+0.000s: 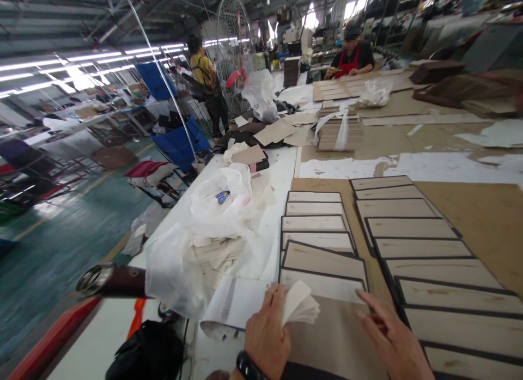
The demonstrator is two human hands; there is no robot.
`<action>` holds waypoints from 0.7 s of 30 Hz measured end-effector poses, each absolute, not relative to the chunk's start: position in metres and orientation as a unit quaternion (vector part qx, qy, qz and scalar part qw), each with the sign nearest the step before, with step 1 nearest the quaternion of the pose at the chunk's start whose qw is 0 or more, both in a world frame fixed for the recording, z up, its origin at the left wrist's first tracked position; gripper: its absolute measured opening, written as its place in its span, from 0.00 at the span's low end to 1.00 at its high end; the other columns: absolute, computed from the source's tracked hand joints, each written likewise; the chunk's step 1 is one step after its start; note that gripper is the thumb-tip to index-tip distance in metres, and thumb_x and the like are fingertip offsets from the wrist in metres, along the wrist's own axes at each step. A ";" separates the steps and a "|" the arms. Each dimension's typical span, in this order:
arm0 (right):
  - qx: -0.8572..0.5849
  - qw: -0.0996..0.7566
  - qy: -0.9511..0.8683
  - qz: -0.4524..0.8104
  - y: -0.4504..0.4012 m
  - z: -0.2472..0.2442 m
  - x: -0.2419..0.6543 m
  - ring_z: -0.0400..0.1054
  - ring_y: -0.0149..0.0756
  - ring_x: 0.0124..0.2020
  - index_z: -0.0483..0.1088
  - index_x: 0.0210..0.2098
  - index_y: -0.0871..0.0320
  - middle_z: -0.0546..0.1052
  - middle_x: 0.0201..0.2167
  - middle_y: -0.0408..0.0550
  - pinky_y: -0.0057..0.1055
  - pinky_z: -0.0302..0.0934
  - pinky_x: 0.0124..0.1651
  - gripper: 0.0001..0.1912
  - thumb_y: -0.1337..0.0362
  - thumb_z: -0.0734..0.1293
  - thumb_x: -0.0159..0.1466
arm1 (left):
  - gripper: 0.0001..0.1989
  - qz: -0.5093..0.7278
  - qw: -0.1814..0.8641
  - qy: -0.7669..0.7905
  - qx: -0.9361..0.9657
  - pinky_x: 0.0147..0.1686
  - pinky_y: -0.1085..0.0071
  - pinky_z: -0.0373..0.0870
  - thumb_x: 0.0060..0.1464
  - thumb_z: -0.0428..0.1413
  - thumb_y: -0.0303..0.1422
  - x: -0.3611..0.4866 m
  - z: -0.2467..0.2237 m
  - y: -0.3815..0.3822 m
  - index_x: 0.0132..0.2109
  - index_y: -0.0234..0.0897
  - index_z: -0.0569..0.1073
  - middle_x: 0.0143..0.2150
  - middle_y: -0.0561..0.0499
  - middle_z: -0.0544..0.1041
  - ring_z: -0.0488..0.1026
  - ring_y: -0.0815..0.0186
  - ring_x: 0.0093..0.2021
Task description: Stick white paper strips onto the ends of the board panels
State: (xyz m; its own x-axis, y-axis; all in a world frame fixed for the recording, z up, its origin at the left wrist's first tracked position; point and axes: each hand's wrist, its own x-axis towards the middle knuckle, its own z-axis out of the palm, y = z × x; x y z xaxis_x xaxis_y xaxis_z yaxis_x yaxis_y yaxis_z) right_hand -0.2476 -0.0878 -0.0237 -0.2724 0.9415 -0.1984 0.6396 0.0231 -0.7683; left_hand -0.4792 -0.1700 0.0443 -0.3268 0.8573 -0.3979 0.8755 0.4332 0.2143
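My left hand (267, 328), with a black band at the wrist, is closed on a fanned bunch of cream fabric pieces (301, 302). Below it lies the nearest beige panel (327, 336), with a pale strip (322, 282) across its far part. My right hand (388, 331) is over that panel's right side, its index finger reaching toward the strip's right end. The fingers are apart and nothing shows in them. Beyond both hands runs an overlapping row of dark-edged beige panels (322, 257). A second row of such panels (433, 271), several with brownish smears, lies to the right.
On the left are a plastic bag (167, 271) with more cream pieces (218, 255), a printed booklet (237, 301), a dark cylinder (122, 281) and a black bundle (145, 350). Farther off stands a tied stack (339, 130). A person in a red apron (350, 64) works across the table.
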 end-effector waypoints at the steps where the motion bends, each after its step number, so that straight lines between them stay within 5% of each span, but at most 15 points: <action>1: -0.558 0.171 -0.636 0.505 -0.091 -0.014 -0.257 0.71 0.40 0.35 0.66 0.50 0.56 0.72 0.49 0.52 0.35 0.66 0.35 0.26 0.49 0.60 0.57 | 0.35 0.000 0.242 0.806 0.540 0.53 0.70 0.62 0.43 0.45 0.19 -0.476 0.049 -0.169 0.60 0.40 0.57 0.62 0.51 0.60 0.62 0.65 0.58; 4: -0.458 0.144 -0.511 0.713 -0.103 0.007 -0.287 0.67 0.31 0.22 0.65 0.50 0.57 0.76 0.36 0.49 0.26 0.59 0.21 0.29 0.45 0.61 0.55 | 0.34 0.011 0.267 0.788 0.555 0.48 0.73 0.65 0.44 0.45 0.21 -0.464 0.058 -0.165 0.59 0.44 0.58 0.57 0.53 0.67 0.69 0.65 0.50; 8: -0.456 0.134 -0.440 0.762 -0.112 0.005 -0.302 0.55 0.22 0.12 0.68 0.29 0.58 0.66 0.16 0.37 0.21 0.46 0.15 0.22 0.44 0.65 0.49 | 0.32 -0.036 0.283 0.772 0.567 0.44 0.72 0.68 0.44 0.45 0.21 -0.455 0.054 -0.164 0.58 0.45 0.59 0.53 0.52 0.70 0.72 0.63 0.47; 10: -0.503 0.170 -0.445 0.721 -0.114 0.000 -0.301 0.55 0.24 0.13 0.67 0.29 0.58 0.66 0.17 0.38 0.22 0.48 0.16 0.20 0.47 0.64 0.50 | 0.31 -0.041 0.293 0.768 0.568 0.44 0.71 0.67 0.44 0.45 0.21 -0.455 0.050 -0.166 0.57 0.45 0.60 0.52 0.52 0.71 0.72 0.63 0.46; 14: -0.548 0.255 -0.509 0.613 -0.117 0.002 -0.298 0.63 0.31 0.24 0.65 0.47 0.57 0.73 0.26 0.41 0.27 0.58 0.28 0.26 0.57 0.66 0.49 | 0.21 0.005 0.336 0.755 0.563 0.42 0.70 0.65 0.50 0.43 0.25 -0.456 0.047 -0.168 0.50 0.42 0.67 0.45 0.50 0.75 0.72 0.62 0.45; 18: -0.517 0.232 -0.584 0.582 -0.116 0.017 -0.304 0.62 0.31 0.26 0.67 0.28 0.57 0.71 0.23 0.40 0.27 0.56 0.30 0.07 0.61 0.64 0.51 | 0.14 0.098 0.497 0.677 0.534 0.29 0.73 0.61 0.50 0.43 0.29 -0.460 0.043 -0.163 0.39 0.38 0.72 0.27 0.53 0.74 0.70 0.66 0.28; 21: -0.522 0.202 -0.613 0.558 -0.113 0.020 -0.301 0.62 0.30 0.24 0.68 0.31 0.56 0.71 0.23 0.38 0.27 0.55 0.29 0.09 0.62 0.65 0.50 | 0.14 0.165 0.641 0.595 0.457 0.24 0.74 0.55 0.47 0.46 0.33 -0.463 0.039 -0.162 0.36 0.33 0.73 0.19 0.56 0.68 0.62 0.69 0.21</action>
